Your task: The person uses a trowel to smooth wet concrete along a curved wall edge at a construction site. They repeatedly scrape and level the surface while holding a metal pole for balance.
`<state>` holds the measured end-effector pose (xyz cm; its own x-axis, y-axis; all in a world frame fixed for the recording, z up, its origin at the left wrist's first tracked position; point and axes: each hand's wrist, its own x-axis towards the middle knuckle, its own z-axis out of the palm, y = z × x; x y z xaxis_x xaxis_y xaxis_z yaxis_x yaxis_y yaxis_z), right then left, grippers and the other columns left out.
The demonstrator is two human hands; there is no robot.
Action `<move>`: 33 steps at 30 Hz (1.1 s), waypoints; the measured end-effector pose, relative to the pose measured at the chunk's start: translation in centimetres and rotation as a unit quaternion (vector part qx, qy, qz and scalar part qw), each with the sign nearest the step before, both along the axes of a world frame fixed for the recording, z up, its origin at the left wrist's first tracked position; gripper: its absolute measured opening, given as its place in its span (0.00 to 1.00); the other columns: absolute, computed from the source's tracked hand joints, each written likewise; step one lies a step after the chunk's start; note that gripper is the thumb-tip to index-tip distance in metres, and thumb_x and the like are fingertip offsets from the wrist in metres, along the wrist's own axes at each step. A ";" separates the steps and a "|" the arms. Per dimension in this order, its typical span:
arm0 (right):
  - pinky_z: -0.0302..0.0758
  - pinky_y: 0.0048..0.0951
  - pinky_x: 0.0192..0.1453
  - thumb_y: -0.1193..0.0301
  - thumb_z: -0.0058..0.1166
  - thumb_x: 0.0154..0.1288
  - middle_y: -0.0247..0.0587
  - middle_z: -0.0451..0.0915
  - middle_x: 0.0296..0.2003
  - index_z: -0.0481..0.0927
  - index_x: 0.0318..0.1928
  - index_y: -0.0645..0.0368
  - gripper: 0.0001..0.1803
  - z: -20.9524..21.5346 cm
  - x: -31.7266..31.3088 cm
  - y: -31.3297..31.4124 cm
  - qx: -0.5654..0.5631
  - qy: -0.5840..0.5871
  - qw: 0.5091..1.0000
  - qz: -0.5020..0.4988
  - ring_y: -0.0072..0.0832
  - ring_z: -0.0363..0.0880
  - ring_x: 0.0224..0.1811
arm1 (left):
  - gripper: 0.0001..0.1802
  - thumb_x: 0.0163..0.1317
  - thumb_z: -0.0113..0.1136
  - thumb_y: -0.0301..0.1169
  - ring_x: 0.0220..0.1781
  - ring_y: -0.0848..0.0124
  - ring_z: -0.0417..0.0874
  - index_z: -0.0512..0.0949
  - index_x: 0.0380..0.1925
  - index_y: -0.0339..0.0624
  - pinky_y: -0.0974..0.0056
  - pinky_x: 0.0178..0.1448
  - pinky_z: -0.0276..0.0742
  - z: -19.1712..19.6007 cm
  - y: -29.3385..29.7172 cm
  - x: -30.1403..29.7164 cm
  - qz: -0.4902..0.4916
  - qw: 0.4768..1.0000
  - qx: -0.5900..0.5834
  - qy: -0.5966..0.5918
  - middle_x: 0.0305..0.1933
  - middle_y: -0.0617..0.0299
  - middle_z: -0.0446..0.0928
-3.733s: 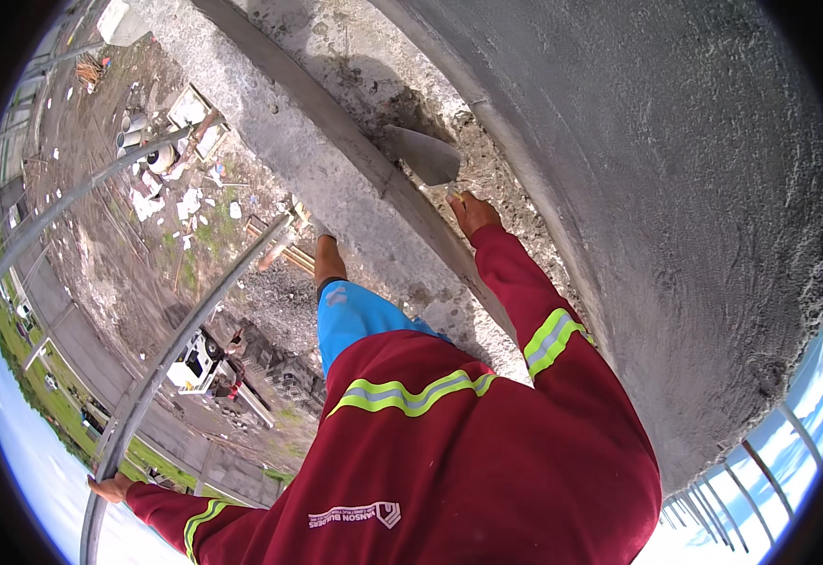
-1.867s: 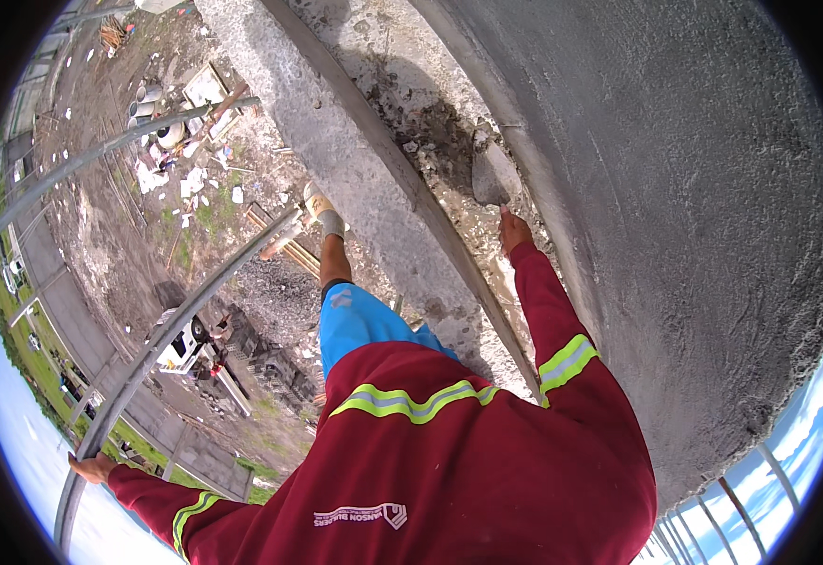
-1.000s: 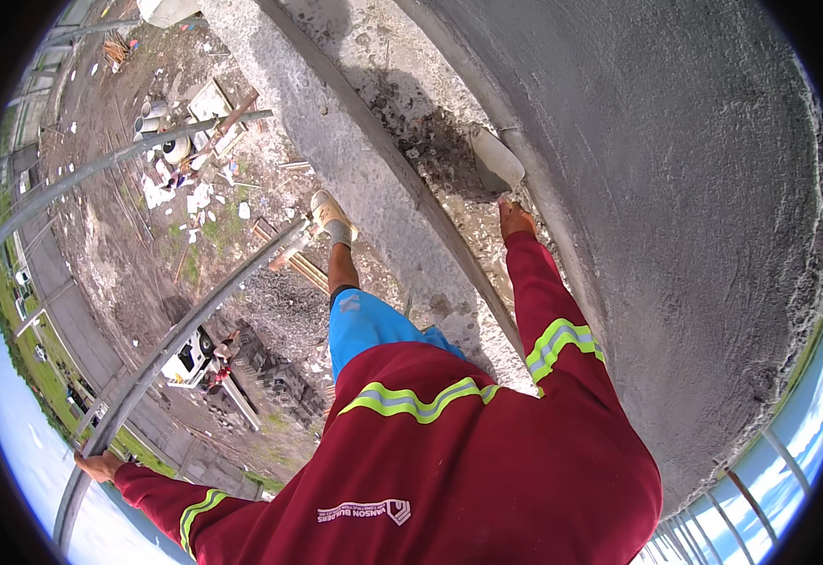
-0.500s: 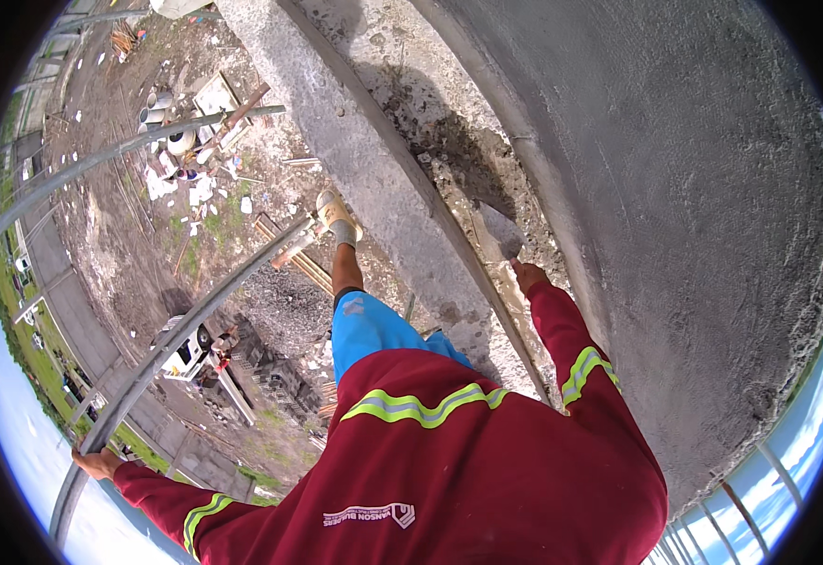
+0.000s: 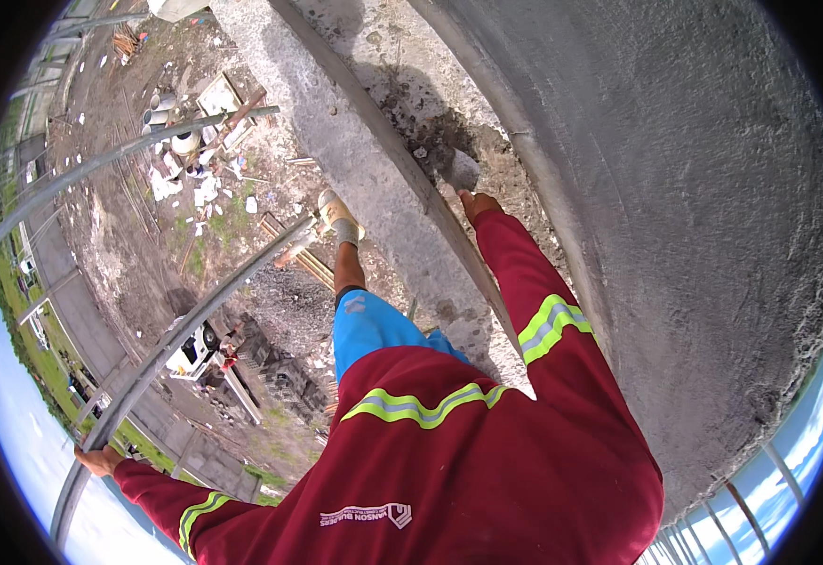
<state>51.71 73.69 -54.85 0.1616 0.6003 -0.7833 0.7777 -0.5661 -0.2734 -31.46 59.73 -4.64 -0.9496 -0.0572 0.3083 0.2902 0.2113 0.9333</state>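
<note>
My left hand (image 5: 101,460) is wrapped round a grey metal scaffold pipe (image 5: 162,356) at the lower left. Farther right, my right hand (image 5: 478,204) grips a trowel (image 5: 460,170) by its handle, which is mostly hidden in my fingers. The grey blade reaches into a trough-like channel (image 5: 430,130), where dark wet mortar and pale crumbs lie. On the channel's left runs a rough concrete ledge (image 5: 364,179); along its right side a freshly plastered grey wall (image 5: 675,217) rises.
Far below lies ground strewn with debris, where a concrete mixer (image 5: 183,143) and a white truck (image 5: 192,354) stand. A second pipe (image 5: 129,148) crosses at the upper left. My slippered foot (image 5: 338,211) is beside the ledge, near a pipe's end.
My right hand has moved the trowel forward and left along the channel, toward the dark mortar. My left hand keeps its hold on the pipe.
</note>
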 end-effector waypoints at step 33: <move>0.66 0.37 0.26 0.40 0.35 0.64 0.43 0.69 0.19 0.70 0.29 0.58 0.31 0.2 1.2 3.9 -0.025 0.247 0.942 -0.227 0.36 0.67 0.19 | 0.16 0.52 0.57 0.38 0.34 0.63 0.79 0.80 0.28 0.33 0.60 0.43 0.77 -0.6 2.2 8.0 0.026 0.948 -0.277 0.156 0.34 0.55 0.80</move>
<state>52.88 77.55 -54.63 0.0017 0.5166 -0.8562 0.2379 -0.8319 -0.5014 -23.47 61.90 -5.25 -0.8082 0.1504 0.5694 0.5084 0.6663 0.5455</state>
